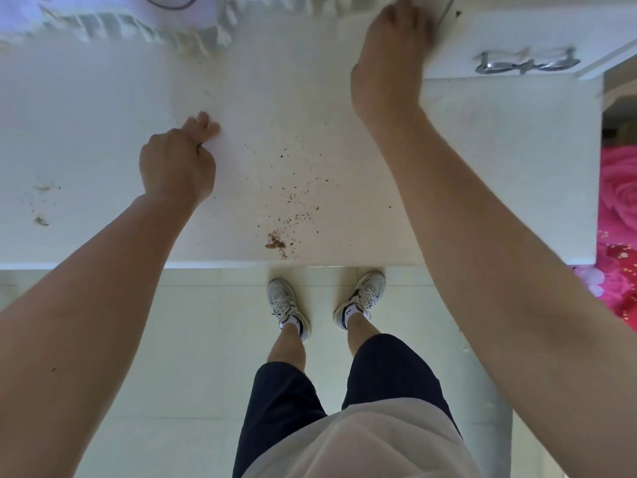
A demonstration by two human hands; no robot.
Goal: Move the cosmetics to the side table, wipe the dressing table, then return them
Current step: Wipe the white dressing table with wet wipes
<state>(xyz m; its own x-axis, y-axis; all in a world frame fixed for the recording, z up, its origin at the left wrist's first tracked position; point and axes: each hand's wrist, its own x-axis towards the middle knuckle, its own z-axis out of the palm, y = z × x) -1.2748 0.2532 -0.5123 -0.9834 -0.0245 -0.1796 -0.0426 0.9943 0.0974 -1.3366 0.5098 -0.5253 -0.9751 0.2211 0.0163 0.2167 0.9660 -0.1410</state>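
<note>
The white dressing table top (310, 98) fills the upper half of the head view, and no cosmetics show on it. Brown crumbs (275, 241) lie scattered near its front edge, with a few more specks (40, 220) at the left. My left hand (177, 163) rests on the table left of centre, its fingertips touching the surface and nothing visible in it. My right hand (389, 60) reaches to the back right against the side of a small drawer unit (517, 36). It is blurred and its fingers are hidden, so any cloth under it cannot be made out.
The drawer unit has a chrome handle (525, 62). A pale fluted object (144, 15) stands at the back left. Pink rose-patterned fabric (618, 201) lies past the table's right end. My feet in white trainers (287, 305) stand on pale floor tiles below the front edge.
</note>
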